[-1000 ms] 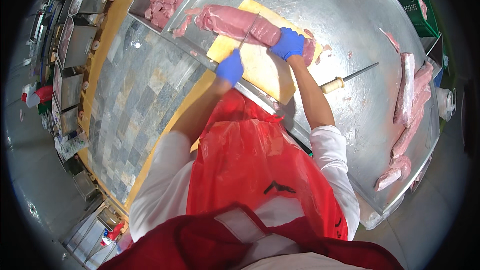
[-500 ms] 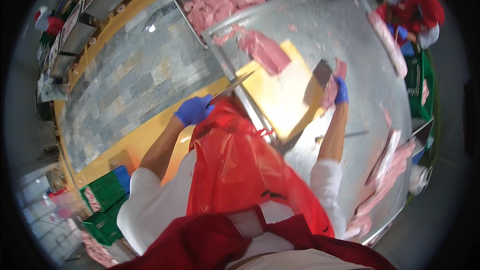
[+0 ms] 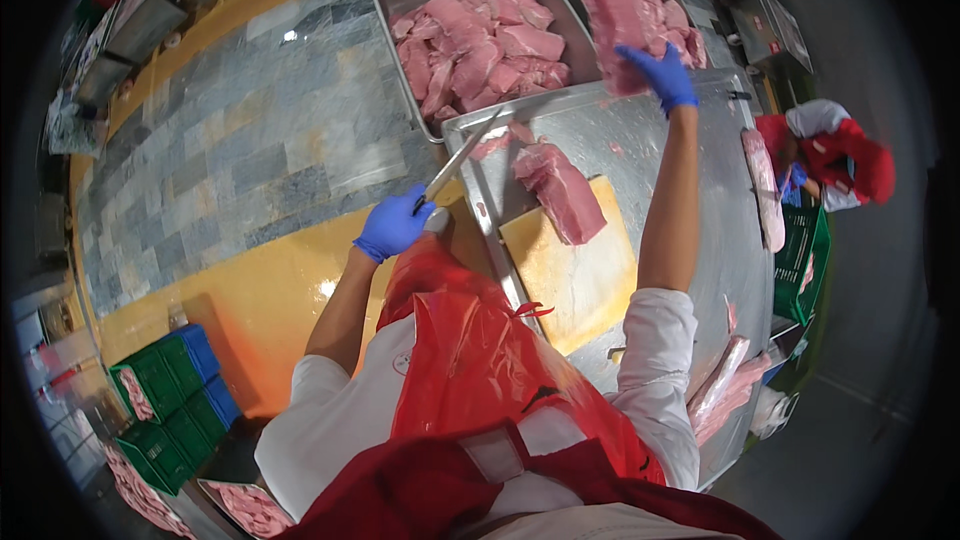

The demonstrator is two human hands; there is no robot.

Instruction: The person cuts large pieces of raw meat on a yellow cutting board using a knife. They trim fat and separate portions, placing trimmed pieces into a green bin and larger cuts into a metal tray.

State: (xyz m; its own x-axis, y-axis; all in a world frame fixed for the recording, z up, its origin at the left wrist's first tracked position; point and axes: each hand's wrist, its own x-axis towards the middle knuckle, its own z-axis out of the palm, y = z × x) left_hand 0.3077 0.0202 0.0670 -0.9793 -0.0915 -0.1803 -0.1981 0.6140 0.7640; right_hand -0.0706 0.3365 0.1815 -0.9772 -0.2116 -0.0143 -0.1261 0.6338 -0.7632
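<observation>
My left hand (image 3: 391, 227), in a blue glove, is closed round the handle of a knife (image 3: 455, 160), its blade pointing up and to the right beside the table's edge. My right hand (image 3: 662, 78), also gloved in blue, is stretched far forward with its fingers on a long slab of pink meat (image 3: 607, 15). The slab is slightly blurred and hangs over a metal bin of meat (image 3: 690, 15). A thick piece of meat (image 3: 562, 195) lies partly on a yellowed cutting board (image 3: 570, 290) and partly on the metal table (image 3: 690, 180).
Another metal bin (image 3: 383, 15), heaped with meat, stands left of the first. Long pieces of meat (image 3: 735, 395) lie at the table's near right. A co-worker in red and white (image 3: 840, 155) is at the right, by green crates (image 3: 800, 260). More crates (image 3: 165, 390) stand lower left.
My right hand has moved from beside the board forward to the right bin, carrying the meat. The view has shifted, showing more of both bins. My left hand still holds the knife.
</observation>
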